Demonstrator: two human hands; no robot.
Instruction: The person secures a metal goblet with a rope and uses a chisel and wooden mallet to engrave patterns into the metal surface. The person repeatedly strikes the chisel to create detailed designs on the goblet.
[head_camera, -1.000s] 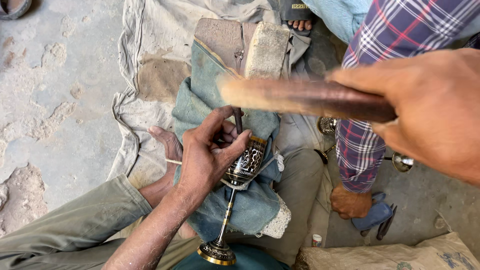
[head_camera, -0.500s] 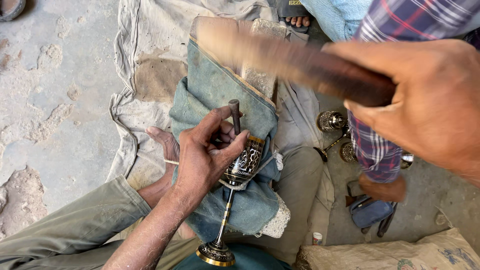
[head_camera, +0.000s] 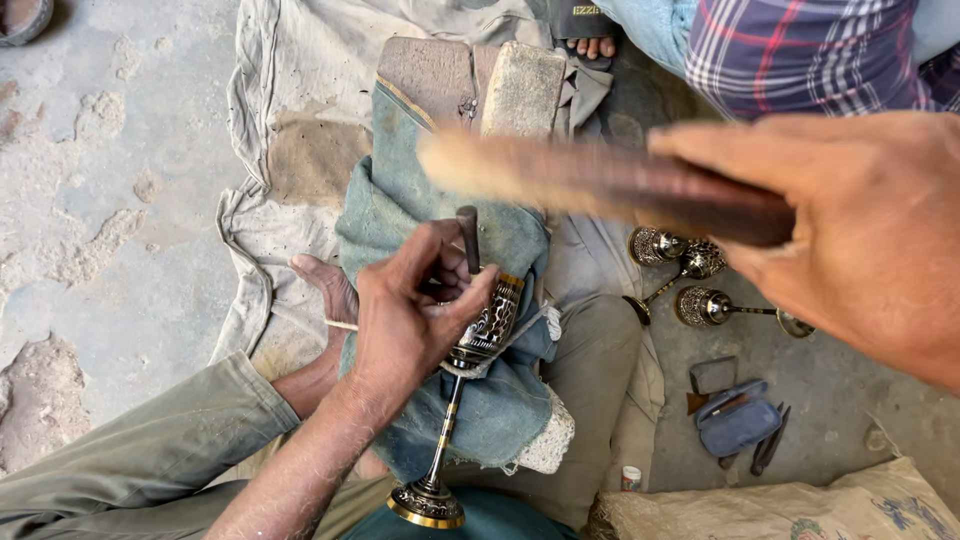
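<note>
My left hand (head_camera: 405, 315) pinches a short dark metal chisel (head_camera: 468, 238) upright against the bowl of a black and gold engraved goblet (head_camera: 488, 325). The goblet lies tilted on a blue-green cloth (head_camera: 395, 205) over my lap, with its round base (head_camera: 428, 505) towards me. My right hand (head_camera: 865, 235) is closed around a brown wooden stick (head_camera: 600, 182). The stick is blurred with motion and hangs above and just beyond the chisel's top, apart from it.
Three more engraved goblets (head_camera: 695, 290) lie on the ground to the right. A blue case with small tools (head_camera: 735, 420) and a little white bottle (head_camera: 630, 478) lie nearer. Stone blocks (head_camera: 520, 90) prop the cloth. Another person in a plaid garment (head_camera: 800, 50) sits beyond.
The wooden stick swung up and away from the chisel, then came back down towards it. My left hand, the chisel and the goblet have stayed in place.
</note>
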